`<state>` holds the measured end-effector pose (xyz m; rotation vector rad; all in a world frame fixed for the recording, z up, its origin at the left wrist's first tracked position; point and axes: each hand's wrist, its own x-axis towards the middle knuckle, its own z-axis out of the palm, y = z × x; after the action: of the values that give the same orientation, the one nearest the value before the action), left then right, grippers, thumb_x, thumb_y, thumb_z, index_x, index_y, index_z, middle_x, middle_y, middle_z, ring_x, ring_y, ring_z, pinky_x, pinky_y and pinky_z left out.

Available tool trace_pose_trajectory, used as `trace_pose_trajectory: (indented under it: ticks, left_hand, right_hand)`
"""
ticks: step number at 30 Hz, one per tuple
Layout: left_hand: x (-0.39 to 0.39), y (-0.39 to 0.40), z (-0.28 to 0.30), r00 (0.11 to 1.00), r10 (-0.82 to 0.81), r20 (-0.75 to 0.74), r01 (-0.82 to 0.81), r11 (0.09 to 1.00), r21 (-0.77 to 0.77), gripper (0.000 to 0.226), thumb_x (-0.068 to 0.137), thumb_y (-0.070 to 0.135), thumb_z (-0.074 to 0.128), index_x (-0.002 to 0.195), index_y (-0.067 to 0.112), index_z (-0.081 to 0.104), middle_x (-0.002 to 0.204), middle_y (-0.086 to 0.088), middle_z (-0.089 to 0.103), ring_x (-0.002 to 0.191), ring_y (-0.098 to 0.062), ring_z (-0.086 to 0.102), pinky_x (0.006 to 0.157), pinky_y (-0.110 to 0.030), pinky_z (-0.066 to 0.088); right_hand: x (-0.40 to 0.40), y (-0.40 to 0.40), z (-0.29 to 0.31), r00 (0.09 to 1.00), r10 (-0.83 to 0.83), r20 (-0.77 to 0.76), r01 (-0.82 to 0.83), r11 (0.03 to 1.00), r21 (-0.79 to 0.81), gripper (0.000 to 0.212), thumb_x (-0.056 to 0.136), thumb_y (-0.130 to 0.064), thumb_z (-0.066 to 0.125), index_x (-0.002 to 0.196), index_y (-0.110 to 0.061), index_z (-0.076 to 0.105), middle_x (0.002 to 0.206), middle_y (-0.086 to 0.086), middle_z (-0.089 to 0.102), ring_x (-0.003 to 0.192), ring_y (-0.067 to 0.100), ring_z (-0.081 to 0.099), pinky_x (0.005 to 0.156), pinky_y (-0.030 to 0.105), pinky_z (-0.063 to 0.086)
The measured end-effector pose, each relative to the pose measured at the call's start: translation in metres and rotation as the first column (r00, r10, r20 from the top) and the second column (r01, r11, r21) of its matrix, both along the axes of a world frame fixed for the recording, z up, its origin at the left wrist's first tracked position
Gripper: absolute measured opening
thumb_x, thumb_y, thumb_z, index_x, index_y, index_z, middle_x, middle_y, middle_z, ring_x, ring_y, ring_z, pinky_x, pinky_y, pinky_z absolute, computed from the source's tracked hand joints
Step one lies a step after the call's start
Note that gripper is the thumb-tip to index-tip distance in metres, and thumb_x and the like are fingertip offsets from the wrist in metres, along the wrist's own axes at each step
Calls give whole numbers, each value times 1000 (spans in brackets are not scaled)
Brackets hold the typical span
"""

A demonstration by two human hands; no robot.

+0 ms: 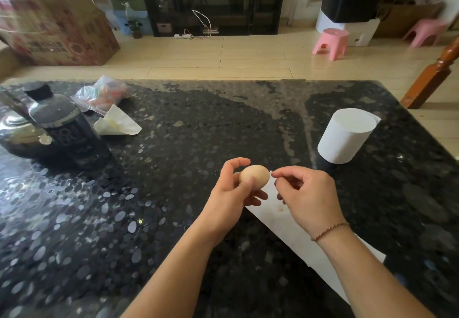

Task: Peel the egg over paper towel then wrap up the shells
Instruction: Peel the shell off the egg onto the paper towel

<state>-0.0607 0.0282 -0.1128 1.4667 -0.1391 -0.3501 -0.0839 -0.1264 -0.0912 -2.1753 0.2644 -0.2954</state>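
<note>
I'm holding the egg [254,176] in my left hand [232,193], fingers curled round it, thumb across the near side, above the paper towel [293,230] spread on the table [198,124]. My right hand [306,194] is coming in at the egg's right end, thumb and forefinger pinched close together, tips just touching or nearly touching the shell; can't tell if they're pinching a shell bit or nothing. Shell is looking intact, no cracks or peeled patches visible from here, so I'm judging peeling is only starting. To do it well: I'm keeping the egg over the towel, not drifting left past its edge, since my left hand is sitting right at the sheet's left border and bits would be dropping onto the dark speckled top where they'd be hard to spot. Starting at the blunt end is probably easiest, lifting membrane with shell, light pressure so the white isn't gouged. Around: paper roll [346,136] standing to the right, well apart. Far left, a dark bottle [67,124] just beside a kettle [22,133], a plastic bag [101,94] and a crumpled white wrapper [116,124] behind them. Nothing is blocking the work zone.
</note>
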Motion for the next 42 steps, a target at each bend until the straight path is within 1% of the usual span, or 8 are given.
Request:
trace_pose_trajectory:
  ticks: [3,5,7,10,13,22,30,42]
  left_hand:
    - [2,0,-2,998,30,-51,-33,998,-51,24,105,29,38,115,15,53,97,-13,64,71,-21,60,67,-34,48]
    - [2,-1,-2,995,48,-85,-53,997,-61,34,108,33,30,113,11,55,85,-12,63,66,-20,54,64,-33,44]
    - [2,-2,-1,994,55,-91,-60,997,-55,38,108,35,28,112,10,57,79,-10,62,64,-21,52,62,-32,42]
    - [1,-3,0,996,45,-83,-49,998,-43,39,108,35,28,112,10,58,80,-10,62,66,-20,51,64,-33,41]
    - [-2,-5,2,997,25,-68,-29,998,-52,40,108,33,29,114,6,57,78,-6,62,65,-18,51,64,-35,40]
    - [-5,-4,5,999,-40,6,40,995,95,30,108,30,28,113,13,52,75,14,64,70,-17,50,68,-34,42]
    - [-5,-5,2,988,-117,105,83,955,286,20,108,31,30,114,23,46,88,1,55,65,-8,50,64,-28,46]
    - [-3,-2,-1,983,-112,145,58,941,333,21,106,39,31,112,26,46,88,0,55,68,-13,48,63,-29,44]
  right_hand:
    - [0,-11,-5,997,45,-66,-52,992,-114,14,89,-18,63,95,-22,75,81,-18,65,76,0,62,60,3,45]
    - [-2,-14,-10,985,89,-150,-121,968,-219,16,89,-30,61,95,-24,75,98,-14,69,91,7,63,75,18,53]
    - [-4,-14,-10,991,87,-99,-111,958,-265,17,88,-36,60,89,-26,74,101,-15,69,97,10,62,81,32,56]
    - [-3,-6,-2,996,81,22,-80,995,-59,12,87,-24,65,96,-32,68,90,-19,67,84,8,64,69,18,54]
    - [-4,5,2,995,99,21,-101,980,171,8,86,-28,67,92,-31,70,82,-14,72,73,8,67,64,18,55]
    - [-5,11,3,994,66,-87,-40,963,267,9,84,-14,67,86,-21,73,70,-4,72,58,11,69,48,22,54]
    - [-4,10,5,984,34,-177,21,953,304,13,80,-7,67,82,-18,74,65,4,74,54,16,71,61,35,62]
    - [-5,15,6,977,57,-204,13,945,327,23,84,-2,61,79,-20,73,64,5,74,57,18,72,65,34,61]
